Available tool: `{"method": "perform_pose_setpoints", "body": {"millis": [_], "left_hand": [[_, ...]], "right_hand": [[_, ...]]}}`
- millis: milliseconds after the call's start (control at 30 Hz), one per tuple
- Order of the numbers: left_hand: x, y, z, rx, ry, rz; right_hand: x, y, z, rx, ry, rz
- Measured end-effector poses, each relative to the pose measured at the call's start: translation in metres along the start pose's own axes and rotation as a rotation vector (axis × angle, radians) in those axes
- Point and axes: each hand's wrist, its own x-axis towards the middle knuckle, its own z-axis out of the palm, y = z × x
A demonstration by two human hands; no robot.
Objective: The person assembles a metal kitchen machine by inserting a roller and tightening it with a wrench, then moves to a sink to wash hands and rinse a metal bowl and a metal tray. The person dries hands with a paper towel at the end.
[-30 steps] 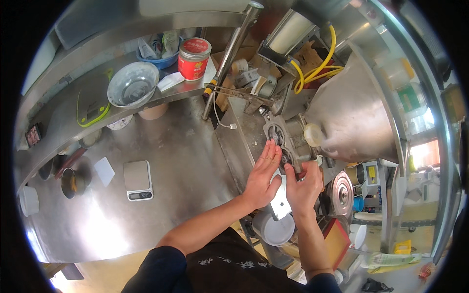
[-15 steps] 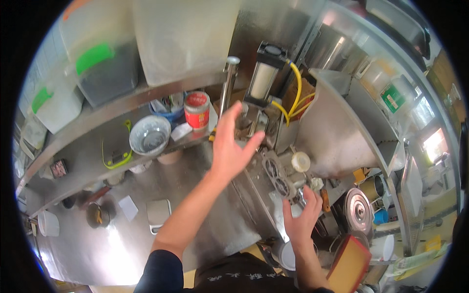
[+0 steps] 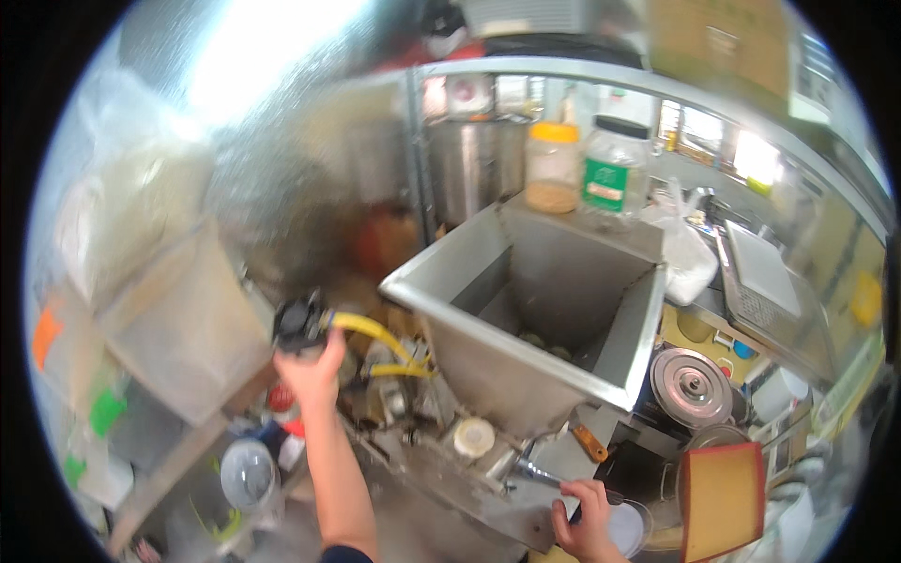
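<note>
At the left, my left hand (image 3: 312, 373) is closed around the upper part of an air cylinder with a black cap (image 3: 298, 324). Its fingertips are partly hidden behind the cylinder. Yellow hoses (image 3: 361, 326) run from the cap toward a metal machine. At the lower right, my right hand (image 3: 586, 522) has its fingers curled at the end of a slim metal handle (image 3: 539, 472). The handle slants out from beside a round cream-coloured knob (image 3: 474, 437) on the machine. Above it stands a large open steel hopper (image 3: 526, 375).
Behind the hopper stand a yellow-lidded jar (image 3: 554, 169) and a black-lidded jar (image 3: 615, 174). A round metal lid (image 3: 692, 387), a wooden-handled tool (image 3: 590, 443) and a red-edged board (image 3: 723, 502) crowd the right. A shelf with clear bins (image 3: 178, 328) runs along the left.
The view has swung to the right and up, bringing the hopper to the middle. My left hand has gone from open in the air to the air cylinder. My right hand has closed at the metal handle.
</note>
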Motion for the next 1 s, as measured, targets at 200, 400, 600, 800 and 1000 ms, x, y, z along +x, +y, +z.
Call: {"method": "perform_pose_setpoints", "body": {"millis": [200, 400, 600, 800, 1000], "left_hand": [[-0.032, 0.039, 0.002, -0.107, 0.04, 0.109], [-0.011, 0.112, 0.004, 0.057, 0.114, 0.31], [-0.003, 0.192, 0.025, 0.203, 0.185, 0.443], [-0.043, 0.241, 0.016, 0.391, 0.158, 0.308], [-0.112, 0.249, -0.007, 0.593, 0.153, 0.134]], "right_hand": [[0.003, -0.021, -0.007, 0.066, 0.042, -0.217], [0.009, -0.056, -0.002, 0.421, -0.518, -0.319], [-0.011, -0.094, 0.078, 0.749, -0.884, -0.167], [-0.022, -0.128, 0.177, 1.655, -0.665, 0.839], [-0.062, -0.124, 0.161, 1.783, -0.429, 1.156]]}}
